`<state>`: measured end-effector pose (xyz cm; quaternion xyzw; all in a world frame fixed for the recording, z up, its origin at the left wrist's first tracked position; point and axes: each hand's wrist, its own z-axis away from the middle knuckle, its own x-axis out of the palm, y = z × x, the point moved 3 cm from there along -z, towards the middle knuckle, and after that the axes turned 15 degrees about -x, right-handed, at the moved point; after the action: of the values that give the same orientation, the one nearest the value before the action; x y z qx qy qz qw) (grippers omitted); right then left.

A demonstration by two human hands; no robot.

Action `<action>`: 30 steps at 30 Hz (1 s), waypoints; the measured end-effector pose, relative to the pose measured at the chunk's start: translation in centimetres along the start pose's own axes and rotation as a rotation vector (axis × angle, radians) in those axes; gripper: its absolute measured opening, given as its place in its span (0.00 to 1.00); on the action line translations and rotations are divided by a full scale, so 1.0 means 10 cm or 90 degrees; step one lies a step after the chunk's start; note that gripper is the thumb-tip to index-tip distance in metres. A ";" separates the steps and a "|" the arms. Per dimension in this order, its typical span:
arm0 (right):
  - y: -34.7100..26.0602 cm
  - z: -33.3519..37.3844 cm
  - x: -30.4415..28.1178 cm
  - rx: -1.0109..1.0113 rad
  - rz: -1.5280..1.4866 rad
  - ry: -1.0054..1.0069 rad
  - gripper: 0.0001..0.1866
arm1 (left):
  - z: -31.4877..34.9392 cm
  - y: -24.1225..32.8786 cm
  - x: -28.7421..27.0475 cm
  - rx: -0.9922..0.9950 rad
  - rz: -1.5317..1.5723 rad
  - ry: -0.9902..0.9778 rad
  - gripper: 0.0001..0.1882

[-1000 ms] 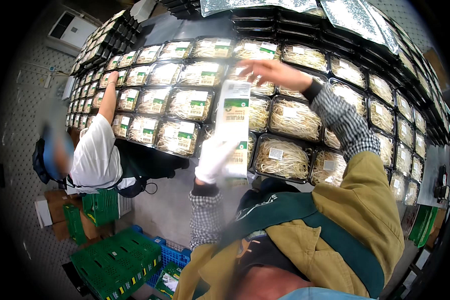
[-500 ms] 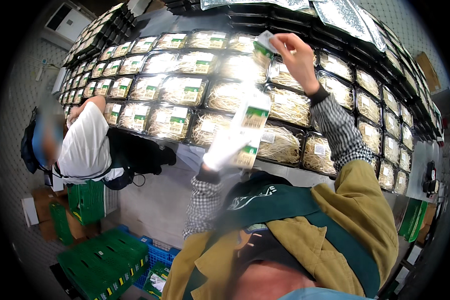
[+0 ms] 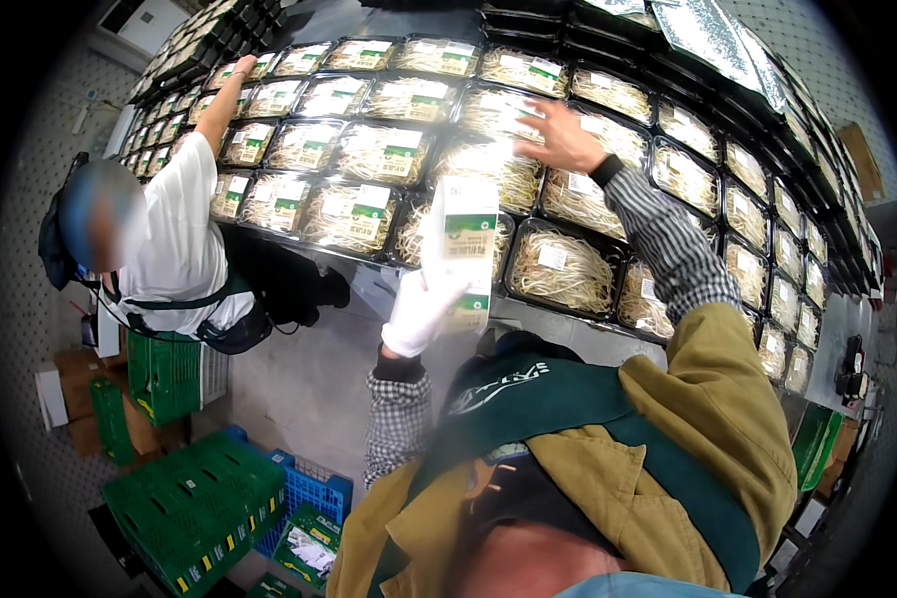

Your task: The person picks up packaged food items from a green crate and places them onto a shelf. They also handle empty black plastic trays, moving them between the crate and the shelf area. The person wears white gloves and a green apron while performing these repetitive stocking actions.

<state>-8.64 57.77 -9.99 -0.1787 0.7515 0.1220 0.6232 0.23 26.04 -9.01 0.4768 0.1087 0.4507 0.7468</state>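
Observation:
My left hand, in a white glove, grips a strip of green-and-white labels that stands up in front of the near rows. My bare right hand hovers over the packs with its fingers spread and nothing in them. Below it are black trays of bean sprouts under clear film, such as this bean sprout pack with only a small white sticker. Farther back, a bean sprout pack bears a green label, as do several packs to the left. Glare washes out part of the strip.
A co-worker in a white top reaches over the left packs. Stacked black trays stand at the back, with silvery sheets on top. Green crates and a blue crate sit on the floor at lower left.
My right hand has come nearer and opened; the label it pinched is gone from its fingers, and the far pack now shows one. The co-worker's arm has stretched out to the far packs.

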 end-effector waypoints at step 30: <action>-1.38 0.19 -0.40 0.130 -0.556 0.036 0.25 | 0.66 -0.34 -0.29 0.002 -0.013 0.041 0.16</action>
<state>-0.47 46.50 -5.85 -0.4204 0.6304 -0.2323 0.6098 4.43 19.27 -9.07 0.4621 0.1383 0.4580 0.7467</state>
